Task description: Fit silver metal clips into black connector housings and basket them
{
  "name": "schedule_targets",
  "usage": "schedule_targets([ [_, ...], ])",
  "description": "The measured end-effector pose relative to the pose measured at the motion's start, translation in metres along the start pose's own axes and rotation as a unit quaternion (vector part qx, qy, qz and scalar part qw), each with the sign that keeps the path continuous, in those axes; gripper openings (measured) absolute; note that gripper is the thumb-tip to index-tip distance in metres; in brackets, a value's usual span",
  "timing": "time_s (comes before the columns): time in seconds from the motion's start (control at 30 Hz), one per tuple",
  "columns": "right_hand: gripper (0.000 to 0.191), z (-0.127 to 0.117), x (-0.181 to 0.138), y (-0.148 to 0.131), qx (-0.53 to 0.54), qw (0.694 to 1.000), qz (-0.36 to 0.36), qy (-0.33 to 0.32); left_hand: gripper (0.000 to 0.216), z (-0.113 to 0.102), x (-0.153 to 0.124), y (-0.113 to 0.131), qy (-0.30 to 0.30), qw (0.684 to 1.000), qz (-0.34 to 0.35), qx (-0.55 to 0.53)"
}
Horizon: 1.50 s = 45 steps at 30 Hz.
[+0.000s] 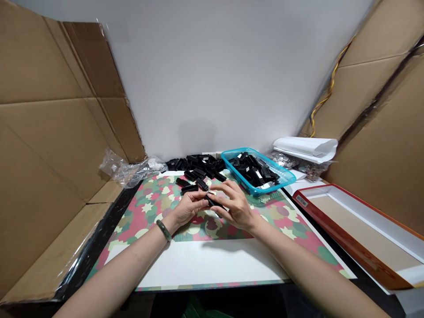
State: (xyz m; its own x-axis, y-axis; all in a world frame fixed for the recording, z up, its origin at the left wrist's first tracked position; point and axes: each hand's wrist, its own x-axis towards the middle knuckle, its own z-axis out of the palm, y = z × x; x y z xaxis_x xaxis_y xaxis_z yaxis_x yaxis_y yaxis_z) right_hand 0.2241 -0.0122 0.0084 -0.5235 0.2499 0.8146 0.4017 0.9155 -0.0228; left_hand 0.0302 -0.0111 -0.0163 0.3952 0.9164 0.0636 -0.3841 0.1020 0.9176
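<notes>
Between both hands is a small black oblong plastic piece, held above the patterned table cover. My left hand, with a dark green bangle on the wrist, pinches its left end between thumb and fingers. My right hand grips the other end, its fingers curled over the top. The fingers hide much of the piece, so its exact kind does not show. Just beyond the hands lie several similar black pieces, with a larger heap behind them by the wall.
A blue plastic basket of black pieces stands at the back right. Right of it are rolled white sheets and an open red-edged box. Clear plastic bags lie back left. Cardboard walls flank the table; white paper lies in front.
</notes>
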Motion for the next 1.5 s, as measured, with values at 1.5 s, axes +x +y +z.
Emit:
schedule_targets([
  [1.5, 0.026, 0.0008, -0.0004, -0.0020, -0.013, 1.000, 0.002, 0.007, 0.030, -0.0024, 0.0000, -0.0016, 0.001, 1.000, 0.006, 0.013],
])
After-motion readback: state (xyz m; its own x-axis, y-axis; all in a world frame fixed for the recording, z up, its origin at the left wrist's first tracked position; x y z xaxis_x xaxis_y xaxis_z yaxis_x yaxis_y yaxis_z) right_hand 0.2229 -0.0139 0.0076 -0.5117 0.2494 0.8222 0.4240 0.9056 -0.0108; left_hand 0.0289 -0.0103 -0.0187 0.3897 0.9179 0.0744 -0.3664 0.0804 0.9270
